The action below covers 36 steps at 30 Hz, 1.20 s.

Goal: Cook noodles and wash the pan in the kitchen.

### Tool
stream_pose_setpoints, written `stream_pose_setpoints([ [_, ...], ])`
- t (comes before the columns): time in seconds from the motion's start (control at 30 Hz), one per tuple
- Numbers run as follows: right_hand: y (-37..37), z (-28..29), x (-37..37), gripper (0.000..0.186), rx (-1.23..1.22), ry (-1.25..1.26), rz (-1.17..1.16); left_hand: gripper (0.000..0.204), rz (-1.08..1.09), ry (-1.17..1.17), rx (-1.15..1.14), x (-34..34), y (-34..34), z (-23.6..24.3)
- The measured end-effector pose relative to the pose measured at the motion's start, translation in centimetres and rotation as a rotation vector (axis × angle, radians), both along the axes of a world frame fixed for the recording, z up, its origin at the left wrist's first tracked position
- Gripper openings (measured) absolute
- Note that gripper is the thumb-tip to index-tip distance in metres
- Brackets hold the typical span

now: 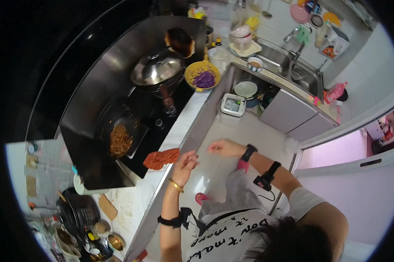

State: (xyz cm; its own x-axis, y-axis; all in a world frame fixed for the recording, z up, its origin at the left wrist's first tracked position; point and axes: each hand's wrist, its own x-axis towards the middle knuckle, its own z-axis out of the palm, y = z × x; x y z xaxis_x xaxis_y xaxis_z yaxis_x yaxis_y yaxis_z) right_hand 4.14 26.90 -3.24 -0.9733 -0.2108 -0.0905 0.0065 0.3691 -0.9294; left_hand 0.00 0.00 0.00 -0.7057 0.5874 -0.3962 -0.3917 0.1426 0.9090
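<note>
My left hand, with a gold bangle at the wrist, is raised at the counter's front edge with loosely bent fingers, just beside a flat, red, rough-textured piece; whether it touches this piece is unclear. My right hand hangs over the floor, fingers loose and apparently holding nothing. On the black hob, a dark pan holds browned shredded food. Behind it sit a lidded steel wok and a yellow bowl with purple shreds.
A sink and cabinet are at upper right, beside a white bin. A black cooker, brass bowl and utensils crowd the lower-left counter. A doorway is at right. My feet in pink slippers stand on tiles.
</note>
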Motion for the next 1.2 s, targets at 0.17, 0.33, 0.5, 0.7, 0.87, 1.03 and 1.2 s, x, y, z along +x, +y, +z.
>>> stream_pose_setpoints([
  [0.17, 14.9, -1.2, 1.5, 0.021, -0.162, 0.052, -0.249, 0.042, -0.195, 0.078, -0.078, -4.0, 15.9, 2.2],
  [0.33, 31.9, 2.1, 3.6, 0.02, -0.144, -0.016, -0.499, 0.049, -0.125, -0.007, -0.056, -7.2, 33.4, 2.0],
  [0.5, 42.2, 2.6, 2.8, 0.02, -0.218, -0.095, -0.64, 0.054, -0.085, -0.049, -0.074, -11.3, 43.1, 0.9],
  [0.7, 48.0, 2.3, -4.0, 0.025, -0.273, -0.135, -0.68, 0.057, -0.024, -0.102, -0.084, -17.3, 50.3, -0.2],
  [0.87, 54.0, 4.7, -14.2, 0.035, -0.339, -0.095, -0.701, 0.064, 0.065, -0.168, 0.067, -26.8, 56.7, 0.6],
  [1.03, 59.1, 8.2, -27.3, 0.064, -0.393, -0.211, -0.724, 0.071, 0.128, -0.206, 0.121, -35.7, 62.6, 1.1],
  [1.2, 60.7, 10.1, -38.2, 0.093, -0.324, -0.388, -0.62, 0.078, 0.177, -0.348, 0.072, -41.4, 67.2, 0.8],
])
